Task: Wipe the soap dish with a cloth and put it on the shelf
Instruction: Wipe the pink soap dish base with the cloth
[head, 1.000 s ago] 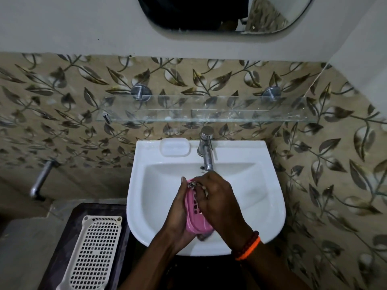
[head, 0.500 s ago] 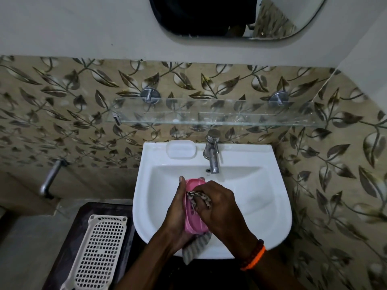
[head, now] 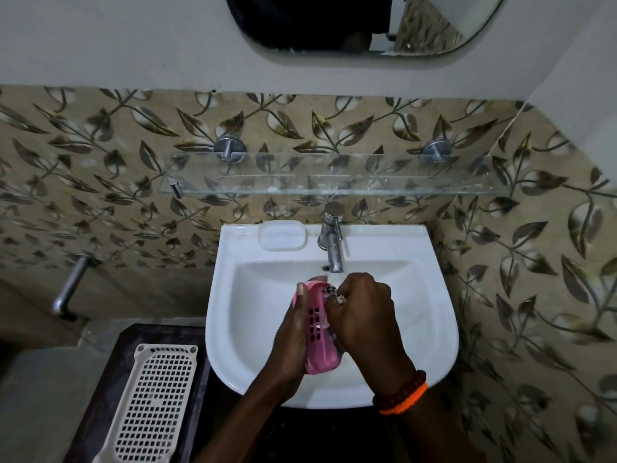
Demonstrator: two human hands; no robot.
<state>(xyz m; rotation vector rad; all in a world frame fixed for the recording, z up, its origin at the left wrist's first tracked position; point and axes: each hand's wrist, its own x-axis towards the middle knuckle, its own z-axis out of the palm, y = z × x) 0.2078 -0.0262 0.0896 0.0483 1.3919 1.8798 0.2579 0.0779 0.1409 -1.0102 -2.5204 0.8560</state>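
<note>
A pink slotted soap dish (head: 315, 320) is held on edge over the white sink (head: 427, 329). My left hand (head: 290, 342) grips it from the left side, thumb along its upper rim. My right hand (head: 362, 315) is closed on a patterned cloth (head: 334, 293), pressing it into the top of the dish; only a small bunch of cloth shows between the fingers. The glass shelf (head: 334, 185) is on the tiled wall above the sink, with nothing standing on it.
A steel tap (head: 332, 240) stands at the back of the sink, just beyond my hands. A moulded soap recess (head: 282, 234) lies left of the tap. A white perforated tray (head: 155, 406) rests on a dark stand at lower left. A mirror (head: 350, 21) hangs above.
My right hand has moved the cloth up toward the top end of the dish, uncovering its slots. The cloth end hanging below the dish is out of sight now.
</note>
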